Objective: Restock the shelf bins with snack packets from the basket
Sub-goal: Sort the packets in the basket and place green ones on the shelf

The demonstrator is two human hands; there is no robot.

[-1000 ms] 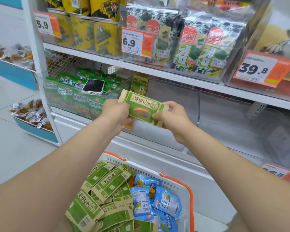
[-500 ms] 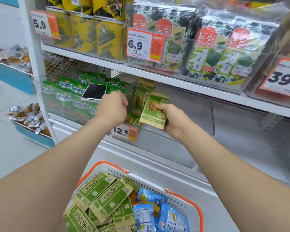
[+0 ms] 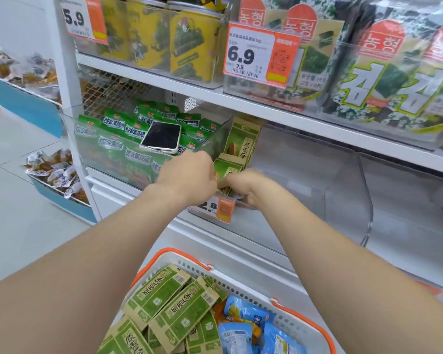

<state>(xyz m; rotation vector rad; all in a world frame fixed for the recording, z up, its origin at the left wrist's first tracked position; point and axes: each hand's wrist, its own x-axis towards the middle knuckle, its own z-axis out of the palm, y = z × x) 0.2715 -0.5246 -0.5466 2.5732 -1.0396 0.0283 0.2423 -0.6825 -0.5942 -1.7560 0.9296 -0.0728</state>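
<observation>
A green-and-tan snack packet [image 3: 227, 166] stands low in the front of a clear shelf bin [image 3: 279, 221]. My right hand [image 3: 244, 186] grips its lower right edge. My left hand [image 3: 187, 176] is curled against its left side, with the fingertips hidden behind the knuckles. Another packet of the same kind [image 3: 243, 141] stands upright just behind it. Below my arms, a white basket with an orange rim [image 3: 299, 312] holds several green-and-tan packets [image 3: 174, 310] on the left and blue packets [image 3: 243, 328] on the right.
The clear bin to the left is full of bright green packets [image 3: 118, 139], with a phone [image 3: 161, 137] lying on top. An orange price tag [image 3: 215, 208] hangs on the bin front. The clear bins to the right [image 3: 394, 200] look bare. Seaweed packs [image 3: 384, 80] fill the shelf above.
Both hands have come down and forward, lowering the green packet from above the bin rim into the bin's front. The camera has moved closer to the shelf.
</observation>
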